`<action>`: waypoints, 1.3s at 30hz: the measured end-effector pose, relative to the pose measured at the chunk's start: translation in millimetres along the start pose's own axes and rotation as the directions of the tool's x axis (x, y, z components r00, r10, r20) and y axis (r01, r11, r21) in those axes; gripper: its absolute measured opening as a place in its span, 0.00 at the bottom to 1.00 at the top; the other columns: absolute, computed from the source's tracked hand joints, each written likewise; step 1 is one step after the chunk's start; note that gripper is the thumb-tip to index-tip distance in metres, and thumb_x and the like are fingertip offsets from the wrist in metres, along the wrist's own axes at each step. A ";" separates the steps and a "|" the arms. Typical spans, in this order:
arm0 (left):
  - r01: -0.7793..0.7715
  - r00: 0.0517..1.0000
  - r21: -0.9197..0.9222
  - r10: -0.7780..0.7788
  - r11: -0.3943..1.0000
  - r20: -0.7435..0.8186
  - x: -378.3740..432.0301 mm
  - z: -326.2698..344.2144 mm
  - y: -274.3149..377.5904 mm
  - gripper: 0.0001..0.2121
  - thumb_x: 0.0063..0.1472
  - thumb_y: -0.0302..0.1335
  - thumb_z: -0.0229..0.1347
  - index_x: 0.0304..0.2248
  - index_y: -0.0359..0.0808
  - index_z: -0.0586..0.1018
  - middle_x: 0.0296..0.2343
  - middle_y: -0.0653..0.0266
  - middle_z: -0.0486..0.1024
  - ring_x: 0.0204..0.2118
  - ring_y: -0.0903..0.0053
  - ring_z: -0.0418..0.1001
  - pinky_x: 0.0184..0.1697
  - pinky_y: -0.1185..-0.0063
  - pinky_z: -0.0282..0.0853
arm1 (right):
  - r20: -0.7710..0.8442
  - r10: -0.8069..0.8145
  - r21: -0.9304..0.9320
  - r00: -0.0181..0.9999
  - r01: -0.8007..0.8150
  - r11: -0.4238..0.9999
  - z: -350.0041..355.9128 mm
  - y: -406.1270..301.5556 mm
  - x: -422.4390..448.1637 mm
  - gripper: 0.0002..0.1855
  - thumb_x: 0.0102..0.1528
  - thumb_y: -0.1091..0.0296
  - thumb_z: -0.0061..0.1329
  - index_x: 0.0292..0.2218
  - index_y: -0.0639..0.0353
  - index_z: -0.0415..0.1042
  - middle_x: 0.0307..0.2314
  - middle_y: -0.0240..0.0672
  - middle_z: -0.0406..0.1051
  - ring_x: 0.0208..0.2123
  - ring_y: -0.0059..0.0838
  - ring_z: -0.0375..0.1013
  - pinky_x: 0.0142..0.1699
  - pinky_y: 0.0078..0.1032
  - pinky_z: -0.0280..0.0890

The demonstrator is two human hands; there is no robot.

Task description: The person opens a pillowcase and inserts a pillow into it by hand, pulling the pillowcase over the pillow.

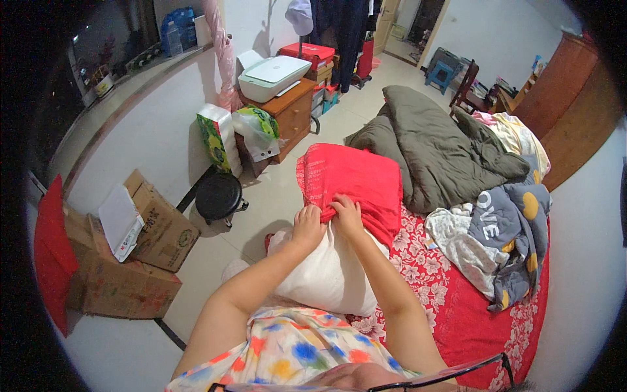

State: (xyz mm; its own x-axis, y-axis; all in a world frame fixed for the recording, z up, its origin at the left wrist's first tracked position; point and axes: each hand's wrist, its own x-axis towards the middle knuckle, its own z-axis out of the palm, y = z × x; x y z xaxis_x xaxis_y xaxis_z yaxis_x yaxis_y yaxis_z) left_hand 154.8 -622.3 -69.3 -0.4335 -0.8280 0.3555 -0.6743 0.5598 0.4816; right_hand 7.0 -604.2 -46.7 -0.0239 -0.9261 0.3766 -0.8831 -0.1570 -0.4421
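Observation:
In front of me lies a white pillow [321,274], partly covered at its far end by a red cloth cover [360,171]. My left hand [309,226] grips the gathered near edge of the red cover. Close beside it, my right hand [347,213] holds the same bunched edge, fingers bent over the fabric. White pillow cloth is pulled up into folds just below both hands. The pillow's far part is hidden inside or under the red cover. Beneath it is a red bedsheet [470,323] with pale flowers.
A dark green quilt [426,142] and a grey patterned blanket [514,230] lie on the bed. Left on the floor are a black round stool [219,196] and cardboard boxes [132,289]. A white printer [274,76] stands on a wooden cabinet [294,117].

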 end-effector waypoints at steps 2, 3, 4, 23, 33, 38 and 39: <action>-0.012 1.000 0.000 0.012 1.000 -0.023 -13.0 3.2 -6.3 0.18 0.44 0.24 0.53 0.37 0.33 0.66 0.37 0.55 0.66 0.44 0.59 0.63 0.48 0.65 0.57 | 0.167 0.164 0.339 0.972 -0.213 0.917 10.1 4.4 -3.0 0.13 0.44 0.74 0.46 0.35 0.64 0.69 0.28 0.51 0.70 0.35 0.50 0.69 0.39 0.40 0.62; -0.020 0.999 0.001 0.020 1.000 -0.048 -20.0 4.1 -13.6 0.19 0.44 0.24 0.54 0.38 0.33 0.66 0.39 0.55 0.65 0.45 0.59 0.62 0.49 0.65 0.56 | 0.171 0.154 0.343 0.973 -0.205 0.917 13.3 -2.0 -7.4 0.13 0.44 0.74 0.46 0.35 0.64 0.69 0.28 0.51 0.70 0.35 0.50 0.69 0.39 0.40 0.62; 0.017 0.999 -0.015 -0.018 1.000 -0.034 -24.3 3.3 -18.3 0.23 0.43 0.23 0.54 0.42 0.34 0.65 0.42 0.54 0.62 0.49 0.58 0.58 0.52 0.65 0.54 | 0.213 0.153 0.199 0.965 -0.196 0.960 15.3 -5.9 -12.2 0.13 0.45 0.72 0.45 0.35 0.63 0.68 0.27 0.52 0.70 0.33 0.51 0.69 0.38 0.41 0.62; -0.010 0.994 -0.002 0.010 1.000 -0.108 -18.3 13.2 -29.6 0.12 0.45 0.22 0.49 0.33 0.36 0.73 0.31 0.62 0.72 0.38 0.65 0.66 0.45 0.70 0.58 | -0.015 -0.001 -0.114 1.000 -0.001 0.993 -12.2 28.8 -28.4 0.20 0.39 0.71 0.52 0.38 0.58 0.66 0.34 0.41 0.66 0.38 0.41 0.65 0.41 0.36 0.60; 0.019 0.996 0.108 -0.028 0.994 0.084 -21.0 22.7 -42.9 0.17 0.41 0.26 0.56 0.35 0.37 0.72 0.34 0.62 0.70 0.41 0.66 0.64 0.48 0.68 0.56 | 0.128 0.595 0.130 0.793 -0.608 0.783 0.9 104.5 -78.0 0.11 0.51 0.69 0.42 0.35 0.63 0.70 0.25 0.47 0.72 0.29 0.43 0.70 0.35 0.38 0.63; 0.058 0.997 0.125 -0.064 0.991 0.046 -26.8 17.9 -63.1 0.26 0.41 0.24 0.57 0.45 0.39 0.66 0.40 0.60 0.66 0.46 0.65 0.62 0.53 0.67 0.52 | 0.295 0.539 0.400 0.789 -0.614 0.680 -7.8 51.7 -86.9 0.13 0.51 0.70 0.46 0.38 0.62 0.73 0.29 0.39 0.74 0.30 0.23 0.71 0.38 0.22 0.64; 0.035 0.999 0.101 -0.037 0.994 0.016 -23.2 15.0 -61.7 0.28 0.41 0.22 0.56 0.46 0.38 0.65 0.40 0.58 0.66 0.47 0.62 0.61 0.53 0.66 0.52 | 0.292 0.543 0.401 0.788 -0.616 0.678 -5.9 48.9 -89.4 0.13 0.51 0.70 0.46 0.38 0.62 0.73 0.29 0.39 0.74 0.30 0.23 0.71 0.38 0.22 0.64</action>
State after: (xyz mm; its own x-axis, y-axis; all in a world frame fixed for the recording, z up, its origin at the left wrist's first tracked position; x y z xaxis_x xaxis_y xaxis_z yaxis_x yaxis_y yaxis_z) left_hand 197.4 -638.1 -119.3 -0.4181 -0.8485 0.3244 -0.7458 0.5246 0.4106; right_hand -36.7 -527.0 -97.2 -0.3614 -0.9147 -0.1807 -0.3966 0.3262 -0.8581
